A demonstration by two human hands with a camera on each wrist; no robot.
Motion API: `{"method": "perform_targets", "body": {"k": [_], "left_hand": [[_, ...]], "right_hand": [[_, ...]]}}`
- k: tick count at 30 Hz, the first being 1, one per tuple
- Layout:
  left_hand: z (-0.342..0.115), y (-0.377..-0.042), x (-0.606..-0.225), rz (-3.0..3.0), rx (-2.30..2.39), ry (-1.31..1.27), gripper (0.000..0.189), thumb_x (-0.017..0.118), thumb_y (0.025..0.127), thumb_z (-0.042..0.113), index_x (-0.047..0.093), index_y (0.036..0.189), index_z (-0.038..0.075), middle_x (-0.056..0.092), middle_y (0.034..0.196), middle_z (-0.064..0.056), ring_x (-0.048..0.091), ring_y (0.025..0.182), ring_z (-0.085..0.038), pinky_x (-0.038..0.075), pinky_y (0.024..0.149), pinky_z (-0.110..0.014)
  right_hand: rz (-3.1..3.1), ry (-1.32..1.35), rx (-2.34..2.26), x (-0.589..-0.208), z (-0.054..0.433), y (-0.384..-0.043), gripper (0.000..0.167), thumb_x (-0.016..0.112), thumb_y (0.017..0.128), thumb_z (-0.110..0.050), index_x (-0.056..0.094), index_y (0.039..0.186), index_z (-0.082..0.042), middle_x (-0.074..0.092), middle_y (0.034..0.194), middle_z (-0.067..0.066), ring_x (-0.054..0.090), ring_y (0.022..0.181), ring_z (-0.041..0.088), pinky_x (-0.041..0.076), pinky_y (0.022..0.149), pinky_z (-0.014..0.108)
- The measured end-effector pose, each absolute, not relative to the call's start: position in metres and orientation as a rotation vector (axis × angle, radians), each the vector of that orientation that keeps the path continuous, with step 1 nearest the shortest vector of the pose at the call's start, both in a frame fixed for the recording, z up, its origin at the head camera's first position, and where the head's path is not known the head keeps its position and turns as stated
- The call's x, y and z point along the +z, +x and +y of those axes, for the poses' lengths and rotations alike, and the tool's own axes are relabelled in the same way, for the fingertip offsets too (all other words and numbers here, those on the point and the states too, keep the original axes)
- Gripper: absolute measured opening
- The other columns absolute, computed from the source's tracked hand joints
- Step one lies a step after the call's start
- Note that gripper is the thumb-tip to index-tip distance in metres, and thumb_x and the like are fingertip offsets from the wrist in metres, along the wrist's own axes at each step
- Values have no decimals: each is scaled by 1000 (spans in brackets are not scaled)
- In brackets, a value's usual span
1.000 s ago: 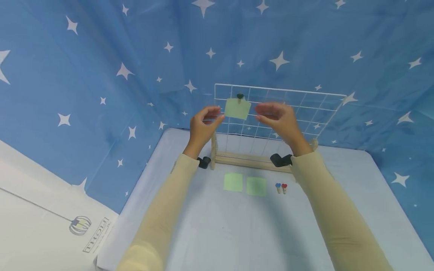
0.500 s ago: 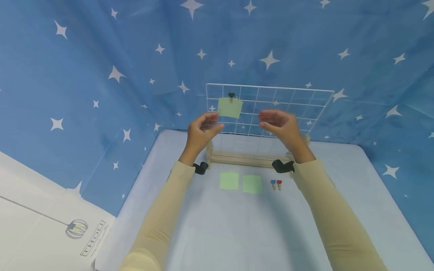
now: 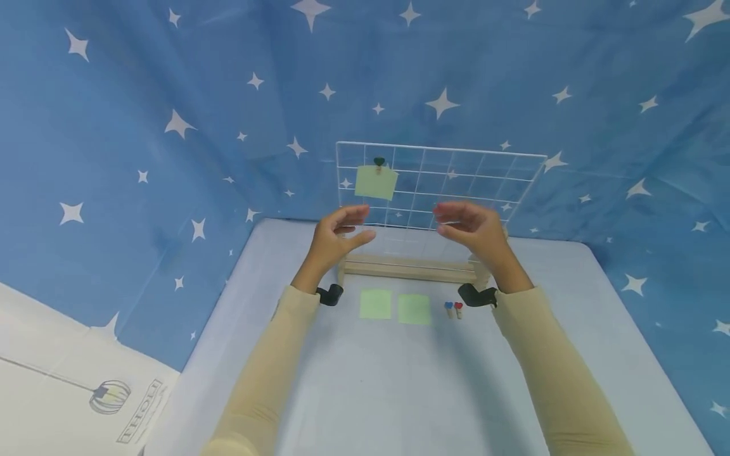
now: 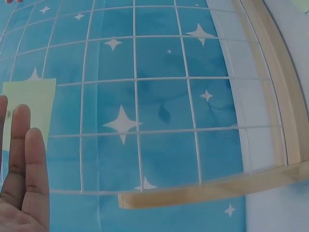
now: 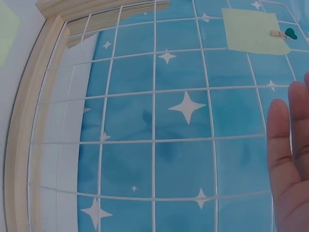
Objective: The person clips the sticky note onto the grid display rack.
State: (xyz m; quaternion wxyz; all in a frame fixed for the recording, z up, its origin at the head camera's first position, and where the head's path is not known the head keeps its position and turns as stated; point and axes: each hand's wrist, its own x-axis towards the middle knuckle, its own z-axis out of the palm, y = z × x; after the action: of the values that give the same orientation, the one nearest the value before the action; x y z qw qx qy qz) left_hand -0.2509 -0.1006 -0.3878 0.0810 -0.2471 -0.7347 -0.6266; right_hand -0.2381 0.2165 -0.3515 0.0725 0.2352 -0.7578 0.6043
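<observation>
A pale green sticky note [image 3: 376, 183] hangs on the upper left of a white wire grid [image 3: 456, 172], pinned by a small wooden clothespin with a dark green heart [image 5: 290, 33]. My left hand [image 3: 339, 237] hovers in front of the grid, below and left of the note, fingers relaxed and holding nothing. Across from it, my right hand [image 3: 473, 231] is also free, its fingers loosely bent. On the white table lie a green note [image 3: 375, 304], a second green note [image 3: 414, 309], a blue-heart clothespin [image 3: 449, 309] and a red-heart clothespin [image 3: 459, 310].
The grid stands in a wooden base [image 3: 407, 268] near the back of the table [image 3: 365, 392]. Behind it hangs a blue curtain [image 3: 239, 101] with white stars. A white sheet with a lamp drawing [image 3: 110, 397] is at the lower left.
Both hands have drawn back and down from the hanging note, which stays clipped to the grid. The head view has shifted a little, so the scene appears further left.
</observation>
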Motion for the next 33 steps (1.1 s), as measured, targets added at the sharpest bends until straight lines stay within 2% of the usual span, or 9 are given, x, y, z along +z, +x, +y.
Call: {"method": "perform_targets", "body": {"k": [3,6,10,13,19,21,25,28,33], "left_hand": [[-104,-246,-395,-2215,-1882,-756,75,86,93,50,65,146,2,68,144,-18,65,131,-38,49,113,-56],[-106,-242,-402,-2238,-1887,-773,79,85,92,54,63,148,3,68,144,-17,65,130,-39,50,113,-54],[-106,-239,-408,-2245,-1886,-799,65,85,96,36,63,147,1,69,142,-16,66,128,-40,52,110,-49],[-104,-238,-411,-2226,-1891,-819,71,84,96,45,63,147,0,70,140,-19,65,127,-44,52,110,-49],[-102,-237,-416,-2233,-1912,-823,87,83,91,61,62,147,-3,67,139,-27,66,127,-38,50,112,-50],[-101,-237,-418,-2234,-1925,-826,84,84,92,57,62,147,-2,66,139,-29,66,127,-37,50,112,-54],[-98,-240,-421,-2259,-1944,-826,60,85,96,25,64,147,1,67,139,-26,65,128,-40,50,111,-53],[-95,-241,-425,-2294,-1970,-807,55,81,95,7,64,147,2,68,140,-23,64,129,-42,52,110,-49],[-93,-242,-431,-2311,-2002,-805,57,81,93,3,63,146,-1,68,140,-22,62,130,-46,51,110,-55]], "right_hand": [[-2303,686,1827,-359,217,-232,41,74,97,9,64,136,14,76,123,-7,73,112,10,59,95,21],[-2325,673,1834,-366,219,-226,41,74,97,9,64,137,14,75,123,-11,72,112,8,58,95,20],[-2336,661,1842,-376,225,-221,42,73,97,9,63,138,13,74,124,-14,71,113,8,57,97,20],[-2317,650,1862,-381,229,-219,40,72,97,10,64,137,13,74,124,-14,71,115,10,57,97,20],[-2293,644,1903,-390,233,-214,41,72,97,12,63,136,15,75,124,-12,72,113,9,57,97,20],[-2298,637,1897,-392,235,-212,41,73,97,11,63,136,15,76,124,-11,73,113,8,57,97,20],[-2282,619,1896,-397,239,-209,40,74,97,10,64,135,14,76,123,-10,72,113,7,56,97,19],[-2265,623,1909,-402,244,-206,39,72,96,14,65,134,14,76,124,-9,72,114,8,57,97,19],[-2253,630,1943,-410,250,-205,41,72,94,16,65,135,13,76,125,-10,71,115,10,57,96,20]]}}
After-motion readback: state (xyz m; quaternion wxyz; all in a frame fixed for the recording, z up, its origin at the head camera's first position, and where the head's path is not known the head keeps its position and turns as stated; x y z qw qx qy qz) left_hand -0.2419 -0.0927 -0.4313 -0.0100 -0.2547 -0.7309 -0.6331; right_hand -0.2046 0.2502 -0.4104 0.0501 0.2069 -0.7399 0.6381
